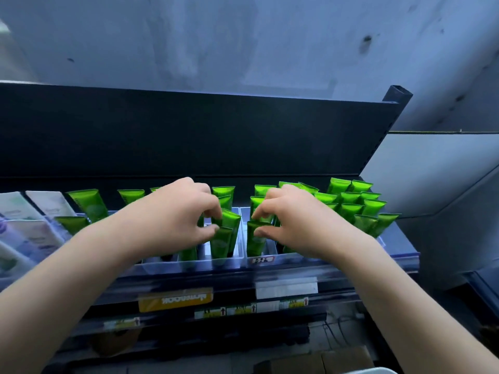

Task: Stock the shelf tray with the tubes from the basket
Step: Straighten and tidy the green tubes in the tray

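Green tubes stand upright in clear shelf trays on the top shelf. My left hand [179, 211] pinches the top of a green tube [222, 242] at the front of the left tray [189, 264]. My right hand [291, 220] pinches another green tube [255, 240] at the front of the right tray [270, 259]. Several more green tubes [351, 203] fill the right tray behind my right hand. Another green tube [87, 202] stands further left. The basket is out of view.
White and pastel tubes [35, 211] lean at the far left of the shelf. A dark back panel [189, 136] rises behind the trays. Price labels [251, 309] and a yellow tag [175, 299] line the shelf edge. Cardboard boxes [324, 360] sit below.
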